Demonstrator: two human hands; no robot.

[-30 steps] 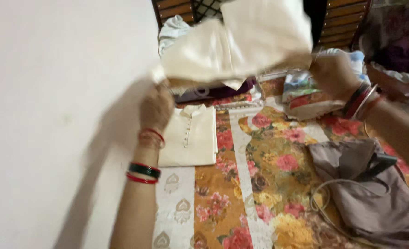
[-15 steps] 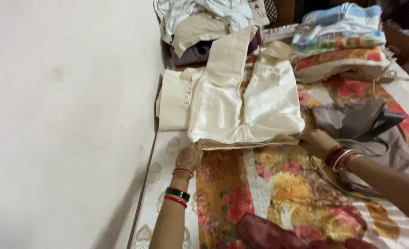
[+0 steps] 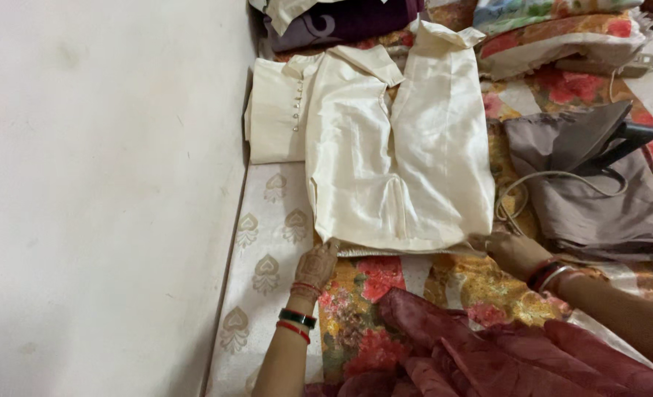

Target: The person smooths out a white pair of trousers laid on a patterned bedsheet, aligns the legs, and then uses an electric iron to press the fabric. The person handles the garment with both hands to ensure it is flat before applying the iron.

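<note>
Head view: the left hand (image 3: 316, 262) and right hand (image 3: 509, 251) each pinched a lower corner of the smooth, satiny cream garment (image 3: 400, 147), which lay flat on the floral bedspread (image 3: 481, 294), overlapping a folded cream shirt (image 3: 276, 121).

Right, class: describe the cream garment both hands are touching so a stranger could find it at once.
Start at the floral bedspread beside the white wall. The cream garment lies flat in its middle, left hand and right hand at its near edge. Unlike the smaller folded shirt under its left side, it shows no buttons.
</note>
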